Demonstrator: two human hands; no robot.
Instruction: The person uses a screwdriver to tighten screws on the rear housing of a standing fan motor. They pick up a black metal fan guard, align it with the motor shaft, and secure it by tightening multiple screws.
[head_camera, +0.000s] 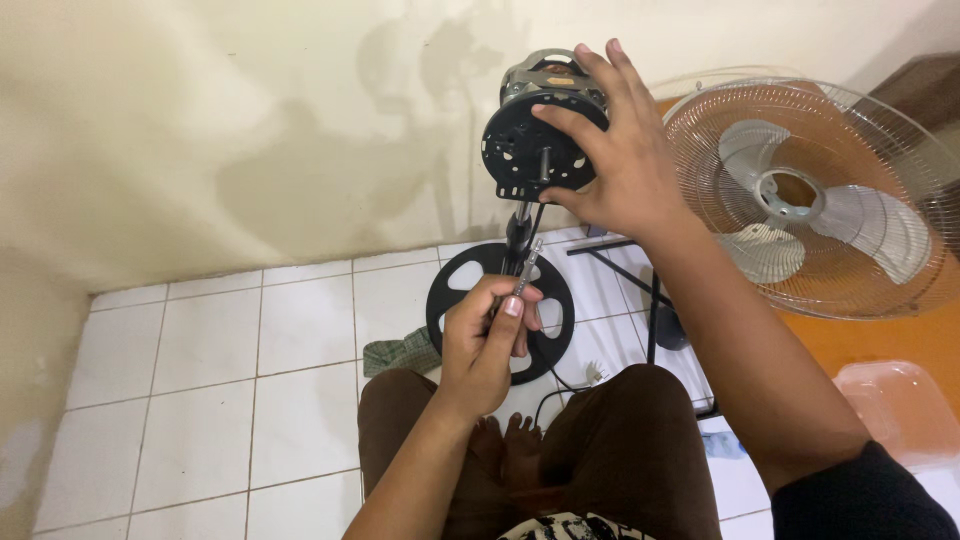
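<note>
A bare fan motor with a black round front plate and a metal shaft sits on top of a thin black stand. My right hand grips the motor from the right side, fingers over its top and front. My left hand is lower, in front of the stand pole, closed on a small thin metal tool whose tip points up. The round black stand base rests on the white tiled floor behind my left hand.
A fan grille with grey blades lies on an orange surface at the right. A clear plastic container sits at lower right. A green cloth lies on the tiles. The cream wall is close behind. My knees and feet are below.
</note>
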